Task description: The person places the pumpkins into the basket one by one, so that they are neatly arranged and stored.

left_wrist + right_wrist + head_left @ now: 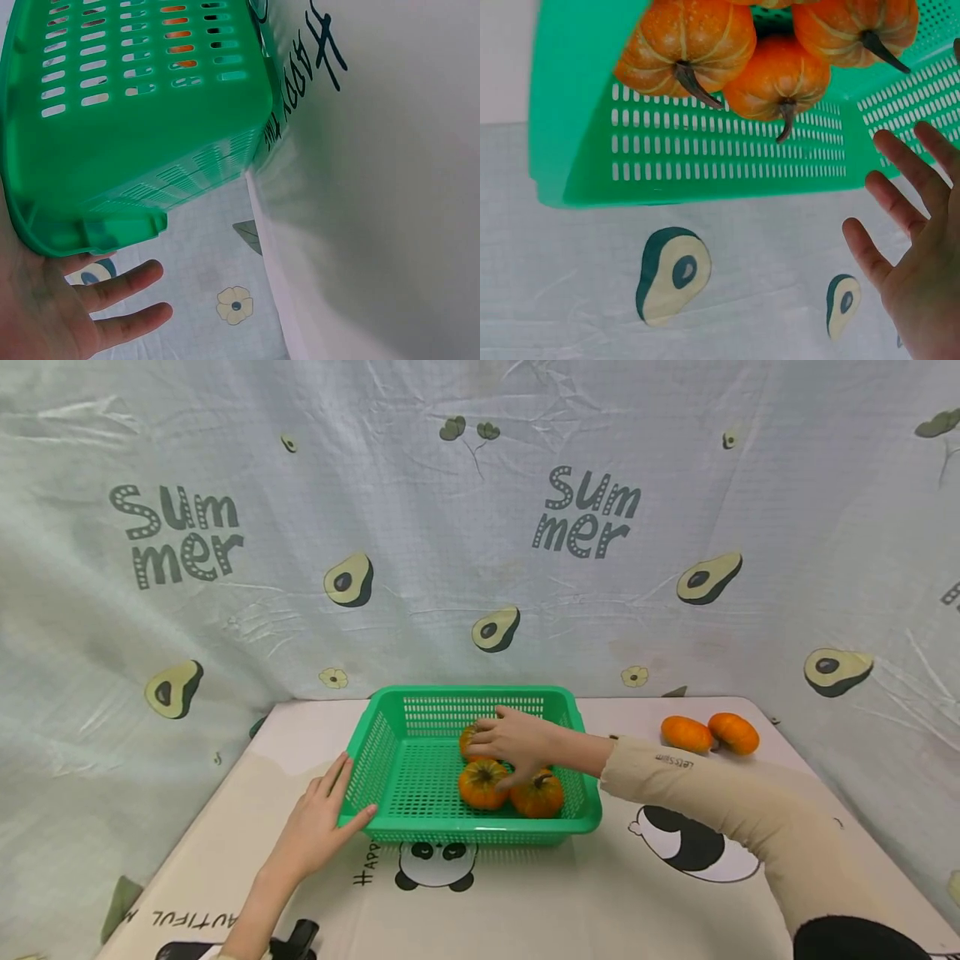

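A green plastic basket (480,828) with slotted walls stands on the table. Several small orange pumpkins (686,46) with dark stems sit in its right half. My left hand (315,822) rests at the basket's left rim, fingers extended; in the left wrist view two of its fingers (124,285) stick out straight past the rim. Over the pumpkins, my right hand (517,743) reaches in from the right with its fingers spread. In the right wrist view its palm and fingers (904,176) are stretched out, apart from the stems, with nothing held in them.
Two more orange pumpkins, one on the left (686,734) and one on the right (734,733), lie at the table's back right. The pale table (480,918) carries printed panda drawings and lettering. A light cloth with avocado prints (495,629) hangs behind and beside it.
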`<state>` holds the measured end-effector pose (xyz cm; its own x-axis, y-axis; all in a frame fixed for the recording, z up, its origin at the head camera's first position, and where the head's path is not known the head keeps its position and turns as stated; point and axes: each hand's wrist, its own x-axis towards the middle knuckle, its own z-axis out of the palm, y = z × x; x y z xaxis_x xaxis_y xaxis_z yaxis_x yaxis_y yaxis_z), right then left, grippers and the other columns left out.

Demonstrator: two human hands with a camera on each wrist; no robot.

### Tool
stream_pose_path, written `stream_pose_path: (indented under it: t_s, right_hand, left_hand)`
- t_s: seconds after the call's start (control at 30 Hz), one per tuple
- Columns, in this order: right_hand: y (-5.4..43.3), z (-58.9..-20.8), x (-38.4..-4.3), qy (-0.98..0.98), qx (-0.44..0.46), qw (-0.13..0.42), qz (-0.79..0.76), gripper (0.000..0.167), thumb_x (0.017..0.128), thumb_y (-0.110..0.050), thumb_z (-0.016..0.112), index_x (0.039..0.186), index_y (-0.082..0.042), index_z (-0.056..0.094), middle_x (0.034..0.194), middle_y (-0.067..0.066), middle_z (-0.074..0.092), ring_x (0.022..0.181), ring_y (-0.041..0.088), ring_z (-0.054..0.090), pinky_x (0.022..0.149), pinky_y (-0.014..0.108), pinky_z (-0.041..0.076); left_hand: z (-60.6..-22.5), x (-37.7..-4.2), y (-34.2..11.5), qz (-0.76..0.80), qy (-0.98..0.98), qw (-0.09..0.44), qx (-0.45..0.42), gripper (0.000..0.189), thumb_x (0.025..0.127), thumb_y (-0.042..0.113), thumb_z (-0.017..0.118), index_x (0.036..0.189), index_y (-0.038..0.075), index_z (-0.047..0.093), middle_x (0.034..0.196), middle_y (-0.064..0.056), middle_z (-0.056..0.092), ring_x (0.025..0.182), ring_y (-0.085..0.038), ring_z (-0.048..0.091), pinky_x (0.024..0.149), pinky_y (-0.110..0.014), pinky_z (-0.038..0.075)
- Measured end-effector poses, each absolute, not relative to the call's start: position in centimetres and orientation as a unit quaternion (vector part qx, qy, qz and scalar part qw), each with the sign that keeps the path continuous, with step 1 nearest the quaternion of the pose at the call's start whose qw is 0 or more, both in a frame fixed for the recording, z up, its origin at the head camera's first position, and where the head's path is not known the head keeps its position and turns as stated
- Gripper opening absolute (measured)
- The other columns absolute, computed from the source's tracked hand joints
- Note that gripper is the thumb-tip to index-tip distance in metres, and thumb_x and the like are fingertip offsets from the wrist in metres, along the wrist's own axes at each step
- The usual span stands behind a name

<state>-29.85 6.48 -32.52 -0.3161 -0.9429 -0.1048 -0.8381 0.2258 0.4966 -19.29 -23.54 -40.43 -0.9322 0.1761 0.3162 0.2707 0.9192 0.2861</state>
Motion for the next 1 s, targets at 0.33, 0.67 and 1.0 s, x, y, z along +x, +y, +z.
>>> stream_pose_path:
  t_s: [0.33,0.67,1.0]
  right_hand:
    - [8.7,-32.0,-29.1,-0.782,0.578,0.128,-0.195,0.049,0.08,-0.046,0.057,0.122,-0.02,0.054,0.11,-0.004,0.06,0.096,0.016,0.046,0.072,0.033,0.036]
    - [12.0,-32.3,-27.8,-0.798,0.568,0.147,-0.139,0.039,0.082,-0.041,0.058,0.114,-0.02,0.057,0.106,-0.004,0.06,0.094,0.016,0.046,0.072,0.032,0.033]
    - [15.8,-34.3,-27.0,-0.825,0.528,0.186,-0.076,0.037,0.081,-0.037,0.061,0.111,-0.016,0.059,0.1,-0.003,0.062,0.091,0.016,0.047,0.076,0.036,0.04]
  left_hand:
    - [-40.3,-19.3,-23.6,-0.17,-0.967,0.151,-0.115,0.078,0.086,0.046,0.051,0.14,-0.003,0.023,0.146,-0.02,0.021,0.117,-0.04,0.037,0.086,-0.057,0.037]
    - [-40.2,-19.2,-23.5,-0.166,-0.967,0.158,-0.114,0.076,0.086,0.043,0.053,0.14,-0.003,0.024,0.146,-0.02,0.022,0.117,-0.04,0.039,0.085,-0.056,0.038]
    - [-40.5,-19.3,-23.5,-0.168,-0.967,0.154,-0.115,0.078,0.085,0.045,0.053,0.14,-0.002,0.024,0.146,-0.019,0.022,0.116,-0.039,0.039,0.086,-0.056,0.038]
